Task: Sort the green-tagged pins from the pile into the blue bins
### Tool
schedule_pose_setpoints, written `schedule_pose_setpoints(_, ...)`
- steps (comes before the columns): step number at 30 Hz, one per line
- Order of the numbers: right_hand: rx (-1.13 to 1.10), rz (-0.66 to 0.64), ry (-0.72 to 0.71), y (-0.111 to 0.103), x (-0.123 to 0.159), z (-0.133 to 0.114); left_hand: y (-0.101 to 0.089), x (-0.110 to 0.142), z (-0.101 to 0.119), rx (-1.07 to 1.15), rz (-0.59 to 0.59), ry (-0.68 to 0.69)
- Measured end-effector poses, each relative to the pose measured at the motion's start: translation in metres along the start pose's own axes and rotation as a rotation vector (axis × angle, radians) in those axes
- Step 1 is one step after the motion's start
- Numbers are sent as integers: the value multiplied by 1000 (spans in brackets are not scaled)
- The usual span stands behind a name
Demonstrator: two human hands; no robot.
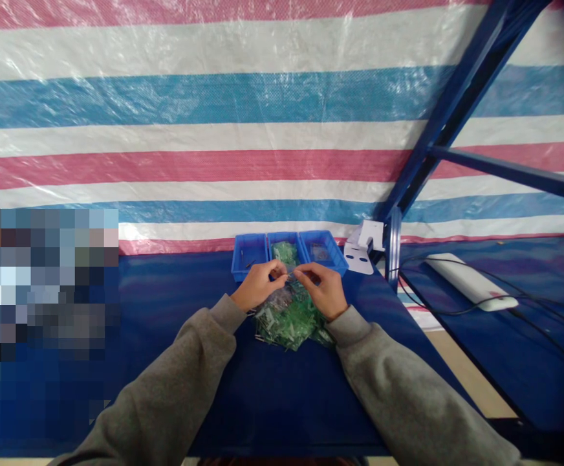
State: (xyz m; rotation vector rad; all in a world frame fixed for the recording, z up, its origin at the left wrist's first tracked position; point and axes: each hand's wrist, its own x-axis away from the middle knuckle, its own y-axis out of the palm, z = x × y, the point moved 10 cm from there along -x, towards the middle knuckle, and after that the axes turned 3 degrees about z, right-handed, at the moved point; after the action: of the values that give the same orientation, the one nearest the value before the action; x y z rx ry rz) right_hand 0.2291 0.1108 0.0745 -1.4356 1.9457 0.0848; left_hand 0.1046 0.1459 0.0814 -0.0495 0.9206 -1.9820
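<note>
My left hand (262, 283) and my right hand (323, 288) meet above a pile of small green translucent pieces (292, 323). The fingertips of each are pinched together, close to one another. Something small and pale or clear seems to be between them, too small to make out. A clearer, greyish clump (278, 299) lies on the pile under my left hand. Just beyond my hands stand three blue bins in a row: the left bin (243, 249) has a small dark item, the middle bin (284, 235) holds green pieces, and the right bin (335, 249) holds some clear pieces.
The pile and bins rest on a dark blue table (282, 401). White cut card (362, 249) lies right of the bins by a blue metal post (394, 249). Farther right, a white elongated device (471, 281) and black cables lie on another blue surface. A striped sheet (262, 97) hangs behind.
</note>
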Motion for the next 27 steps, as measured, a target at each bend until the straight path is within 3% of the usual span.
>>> schedule_pose_setpoints(9, 7, 14, -52, -3, 0, -4, 4, 0, -2, 181, -47, -47)
schedule_pose_setpoints(15, 5, 34, -227, -7, 3, -24, 8, 0, -20, 409, -68, -229)
schedule_pose_setpoints(19, 53, 66, -270, -8, 4, -28, 11, 2, -24, 441, -80, -268)
schedule_pose_setpoints(21, 55, 70, -239, -7, 3, -25, 0, 0, -22, 384, 11, -235)
schedule_pose_setpoints(24, 45, 62, -148, -7, 1, -16, -21, 0, -5, 255, 177, -76)
schedule_pose_setpoints(27, 24, 73, -75, -9, 1, -10, -16, 0, 9, 138, 119, 40)
